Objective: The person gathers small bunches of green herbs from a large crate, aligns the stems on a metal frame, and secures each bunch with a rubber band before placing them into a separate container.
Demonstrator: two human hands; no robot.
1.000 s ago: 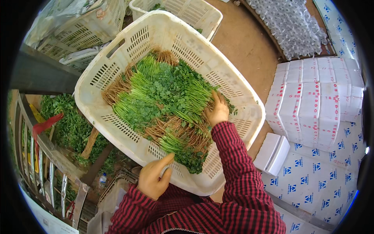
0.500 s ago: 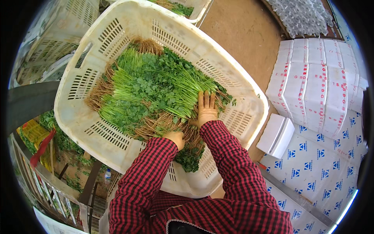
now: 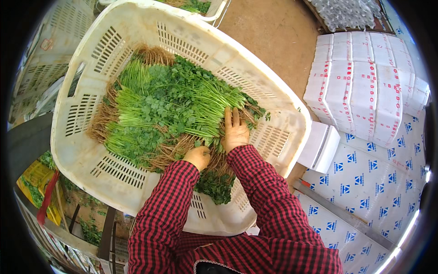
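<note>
A large off-white slatted plastic basket (image 3: 292,98) holds layers of rooted coriander (image 3: 175,98), with green leaves, pale stems and brown roots. My left hand (image 3: 197,157) is closed at the near side of the pile, fingers curled in among the stems and roots; their tips are partly hidden. Just to its right, my right hand (image 3: 236,133) lies open, palm down, with fingers stretched over the stem ends near the basket's right side. Below both hands, a leafy clump hangs toward the near wall.
Stacked white foam boxes (image 3: 360,86) stand at the right, beside a white lidded box (image 3: 318,147). Another basket (image 3: 214,11) with greens is at the top. On the left are a dark curved bar (image 3: 29,141), a yellow crate (image 3: 36,182) and a metal railing (image 3: 54,233).
The basket and surroundings have shifted slightly left in view. My right hand's fingers have drawn a little closer together, and my left hand remains curled at the roots.
</note>
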